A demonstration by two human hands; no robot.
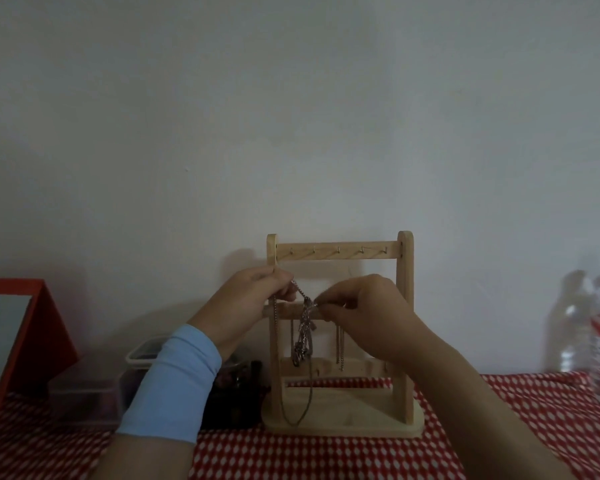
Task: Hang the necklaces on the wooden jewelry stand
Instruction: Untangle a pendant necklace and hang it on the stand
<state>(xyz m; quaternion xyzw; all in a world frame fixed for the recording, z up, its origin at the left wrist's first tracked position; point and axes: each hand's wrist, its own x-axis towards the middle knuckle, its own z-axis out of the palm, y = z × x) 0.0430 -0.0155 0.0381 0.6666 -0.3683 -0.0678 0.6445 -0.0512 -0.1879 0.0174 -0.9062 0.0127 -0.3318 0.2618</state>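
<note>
A wooden jewelry stand (405, 306) with three crossbars stands on the table against the wall; its top bar carries several small hooks. In front of the middle bar, my left hand (246, 299) grips one end of a silver chain necklace (303, 323). My right hand (364, 306) pinches the same chain near its middle, at the bar. The chain hangs down in a bunch and a long loop reaching the stand's base. Another thin chain (340, 344) hangs from the middle bar, right of the bunch.
A red-and-white patterned cloth (326, 455) covers the table. Clear plastic containers (94, 393) and a dark box sit left of the stand. A red-framed object (32, 334) leans at far left. Clear plastic bottles (575, 323) stand at the right edge.
</note>
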